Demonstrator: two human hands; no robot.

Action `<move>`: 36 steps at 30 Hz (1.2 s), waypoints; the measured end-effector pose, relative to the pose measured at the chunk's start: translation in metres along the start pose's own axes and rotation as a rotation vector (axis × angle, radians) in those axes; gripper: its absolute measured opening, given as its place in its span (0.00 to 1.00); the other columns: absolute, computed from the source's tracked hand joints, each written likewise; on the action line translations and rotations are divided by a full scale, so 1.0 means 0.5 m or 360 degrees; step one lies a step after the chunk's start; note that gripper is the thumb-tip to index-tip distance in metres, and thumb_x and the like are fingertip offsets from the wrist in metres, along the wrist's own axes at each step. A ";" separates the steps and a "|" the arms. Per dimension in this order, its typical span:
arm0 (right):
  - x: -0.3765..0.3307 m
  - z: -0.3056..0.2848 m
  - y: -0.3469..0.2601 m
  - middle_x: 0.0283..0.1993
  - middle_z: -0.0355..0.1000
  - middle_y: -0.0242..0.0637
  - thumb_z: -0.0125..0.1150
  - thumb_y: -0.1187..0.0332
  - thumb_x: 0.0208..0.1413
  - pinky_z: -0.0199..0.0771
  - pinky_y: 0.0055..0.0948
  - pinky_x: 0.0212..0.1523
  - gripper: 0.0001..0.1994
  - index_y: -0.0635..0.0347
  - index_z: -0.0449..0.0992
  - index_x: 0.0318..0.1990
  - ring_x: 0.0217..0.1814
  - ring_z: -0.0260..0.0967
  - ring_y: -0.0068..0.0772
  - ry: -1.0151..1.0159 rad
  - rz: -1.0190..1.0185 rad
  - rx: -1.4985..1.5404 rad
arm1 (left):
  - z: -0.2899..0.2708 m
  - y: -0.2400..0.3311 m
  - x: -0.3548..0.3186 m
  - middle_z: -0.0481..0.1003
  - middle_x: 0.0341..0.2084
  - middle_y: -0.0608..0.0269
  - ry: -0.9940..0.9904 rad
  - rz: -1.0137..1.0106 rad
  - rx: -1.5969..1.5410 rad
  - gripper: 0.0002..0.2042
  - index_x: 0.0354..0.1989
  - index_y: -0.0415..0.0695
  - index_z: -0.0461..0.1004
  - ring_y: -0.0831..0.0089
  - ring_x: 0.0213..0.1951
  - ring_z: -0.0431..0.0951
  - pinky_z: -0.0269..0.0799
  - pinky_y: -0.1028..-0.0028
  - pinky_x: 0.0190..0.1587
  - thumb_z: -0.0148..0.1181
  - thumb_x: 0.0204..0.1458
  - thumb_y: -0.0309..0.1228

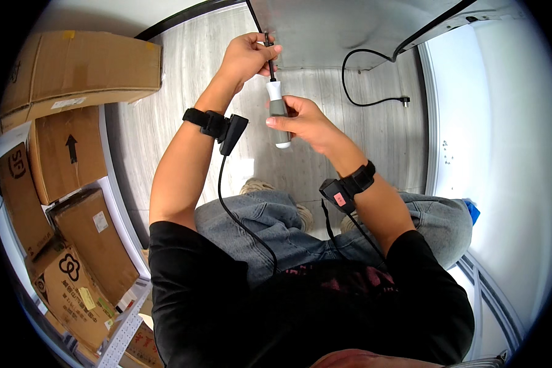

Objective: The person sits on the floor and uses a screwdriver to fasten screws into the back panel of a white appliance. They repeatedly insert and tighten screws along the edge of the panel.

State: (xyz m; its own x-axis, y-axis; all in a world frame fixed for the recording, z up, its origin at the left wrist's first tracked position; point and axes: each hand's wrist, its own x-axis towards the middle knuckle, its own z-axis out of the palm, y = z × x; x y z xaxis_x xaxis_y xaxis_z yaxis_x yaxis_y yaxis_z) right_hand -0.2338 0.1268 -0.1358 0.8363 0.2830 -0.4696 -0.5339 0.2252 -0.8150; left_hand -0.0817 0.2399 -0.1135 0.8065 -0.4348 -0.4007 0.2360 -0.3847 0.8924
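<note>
A screwdriver (278, 110) with a white and grey handle and a dark shaft points away from me toward the edge of a white appliance panel (325, 27). My right hand (305, 120) is wrapped around the handle. My left hand (246, 56) pinches the shaft near its tip, right at the panel's dark edge strip. Both wrists carry black strapped devices with cables running back to my body.
A black power cord with plug (374, 98) lies on the pale wood-look floor (184, 73) by the appliance. Several cardboard boxes (73, 67) are stacked on the left. A white appliance wall (497, 141) rises at the right. My knees in jeans (270, 214) are below my hands.
</note>
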 end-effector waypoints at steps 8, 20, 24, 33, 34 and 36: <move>0.005 -0.016 0.013 0.44 0.71 0.39 0.60 0.69 0.53 0.73 0.32 0.41 0.22 0.60 0.62 0.54 0.46 0.72 0.32 -0.0125 0.0056 0.0391 | -0.002 -0.010 0.001 0.76 0.28 0.60 -0.0035 0.0035 -0.0067 0.17 0.50 0.35 0.68 0.74 0.26 0.78 0.75 0.78 0.28 0.59 0.53 0.27; 0.012 -0.009 0.022 0.39 0.67 0.39 0.68 0.70 0.45 0.72 0.33 0.32 0.24 0.65 0.61 0.46 0.40 0.68 0.29 0.0098 -0.0031 0.0147 | 0.002 -0.004 -0.002 0.77 0.32 0.54 -0.0036 0.0029 -0.0118 0.18 0.51 0.32 0.65 0.72 0.27 0.79 0.77 0.78 0.28 0.57 0.53 0.24; 0.014 -0.009 0.023 0.39 0.67 0.40 0.70 0.69 0.44 0.72 0.32 0.32 0.26 0.66 0.60 0.46 0.39 0.68 0.29 0.0140 -0.0027 0.0066 | 0.005 -0.001 -0.005 0.77 0.33 0.52 -0.0028 0.0030 -0.0106 0.17 0.52 0.32 0.64 0.72 0.29 0.80 0.77 0.77 0.29 0.55 0.53 0.22; 0.014 0.003 0.034 0.39 0.66 0.35 0.67 0.68 0.46 0.70 0.25 0.36 0.22 0.62 0.63 0.45 0.40 0.67 0.24 0.0269 -0.0150 -0.0062 | 0.007 -0.009 0.000 0.77 0.35 0.51 -0.0032 0.0042 -0.0123 0.17 0.53 0.31 0.62 0.71 0.29 0.80 0.77 0.77 0.31 0.51 0.55 0.22; 0.011 0.006 0.031 0.40 0.67 0.35 0.66 0.68 0.47 0.70 0.25 0.37 0.21 0.62 0.63 0.45 0.40 0.67 0.24 0.0264 -0.0129 -0.0061 | 0.007 -0.010 0.001 0.77 0.35 0.51 -0.0036 0.0047 -0.0131 0.16 0.53 0.31 0.62 0.71 0.30 0.80 0.77 0.77 0.31 0.50 0.55 0.21; 0.012 0.000 0.029 0.40 0.68 0.34 0.64 0.69 0.48 0.70 0.26 0.38 0.19 0.63 0.65 0.46 0.41 0.67 0.24 0.0069 -0.0011 0.0231 | 0.003 -0.008 -0.001 0.77 0.36 0.50 -0.0057 0.0043 -0.0159 0.16 0.53 0.31 0.62 0.71 0.30 0.80 0.78 0.77 0.31 0.49 0.56 0.21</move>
State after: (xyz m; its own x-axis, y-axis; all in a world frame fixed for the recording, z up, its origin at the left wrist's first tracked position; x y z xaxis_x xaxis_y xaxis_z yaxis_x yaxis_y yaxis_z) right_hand -0.2366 0.1318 -0.1505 0.8428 0.2414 -0.4810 -0.5381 0.3605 -0.7619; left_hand -0.0837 0.2403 -0.1172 0.7936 -0.4735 -0.3821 0.2688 -0.2905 0.9183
